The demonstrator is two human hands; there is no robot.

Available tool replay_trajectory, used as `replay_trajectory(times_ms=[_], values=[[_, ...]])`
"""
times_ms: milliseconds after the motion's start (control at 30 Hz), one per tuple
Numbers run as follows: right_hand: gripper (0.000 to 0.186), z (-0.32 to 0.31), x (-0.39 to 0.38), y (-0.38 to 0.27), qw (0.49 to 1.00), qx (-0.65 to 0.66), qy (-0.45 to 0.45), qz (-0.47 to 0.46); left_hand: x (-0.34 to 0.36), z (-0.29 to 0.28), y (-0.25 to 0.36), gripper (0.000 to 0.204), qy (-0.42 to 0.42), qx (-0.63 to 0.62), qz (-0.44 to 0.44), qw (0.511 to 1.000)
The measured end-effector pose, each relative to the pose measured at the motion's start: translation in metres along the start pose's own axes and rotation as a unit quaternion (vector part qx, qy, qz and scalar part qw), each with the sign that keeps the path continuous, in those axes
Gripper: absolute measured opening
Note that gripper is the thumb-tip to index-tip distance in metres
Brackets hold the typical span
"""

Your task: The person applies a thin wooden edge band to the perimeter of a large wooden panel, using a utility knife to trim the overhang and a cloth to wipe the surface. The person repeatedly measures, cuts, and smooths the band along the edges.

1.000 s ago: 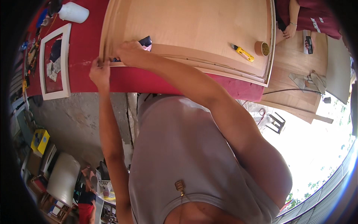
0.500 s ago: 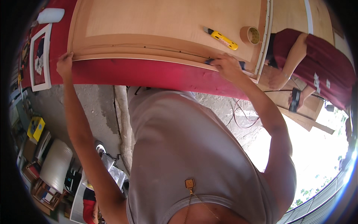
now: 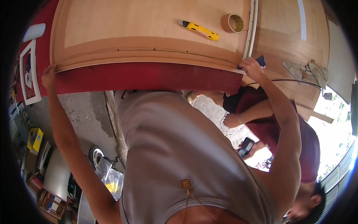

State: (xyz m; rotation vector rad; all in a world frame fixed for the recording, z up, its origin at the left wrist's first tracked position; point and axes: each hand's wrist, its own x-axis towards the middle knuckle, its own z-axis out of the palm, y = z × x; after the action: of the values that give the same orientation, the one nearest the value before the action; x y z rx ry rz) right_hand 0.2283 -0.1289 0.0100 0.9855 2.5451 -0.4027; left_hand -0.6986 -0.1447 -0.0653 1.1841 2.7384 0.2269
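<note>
A wooden panel with a raised border and a thin pale front edge rests on a red-covered table. My left hand is closed on the panel's front left corner, fingers pinching the edge. At the front right corner, my right hand is closed on a dark blue cloth-like piece, which sticks out beyond the fingers against the edge. A yellow utility knife with its dark tip to the left lies on the panel. Near it stands a roll of tan tape.
A co-worker in a dark red shirt bends beside my right arm, holding a black phone-like device. Further right are a wooden board, a crumpled beige cloth and a dark cable. A white frame lies at far left.
My right hand has slid rightward along the front edge to the corner with the dark blue piece. My left hand keeps its corner. The co-worker has moved nearer, behind my right arm.
</note>
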Motion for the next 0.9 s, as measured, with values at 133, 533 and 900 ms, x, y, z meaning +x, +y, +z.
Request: replay_trajectory(times_ms=[133,533,900], values=[[0.027,0.001,0.009,0.004,0.994,-0.010,0.054,-0.092,0.014,0.010,-0.026,0.052,-0.002,-0.004,0.013,1.000],[0.019,-0.026,0.141,-0.094,0.963,0.126,0.165,-0.173,0.022,0.016,-0.037,0.054,-0.013,-0.033,-0.011,0.999],[0.019,-0.075,0.291,-0.213,0.947,0.221,0.148,-0.181,-0.016,-0.008,0.007,0.051,-0.035,-0.110,0.008,0.993]])
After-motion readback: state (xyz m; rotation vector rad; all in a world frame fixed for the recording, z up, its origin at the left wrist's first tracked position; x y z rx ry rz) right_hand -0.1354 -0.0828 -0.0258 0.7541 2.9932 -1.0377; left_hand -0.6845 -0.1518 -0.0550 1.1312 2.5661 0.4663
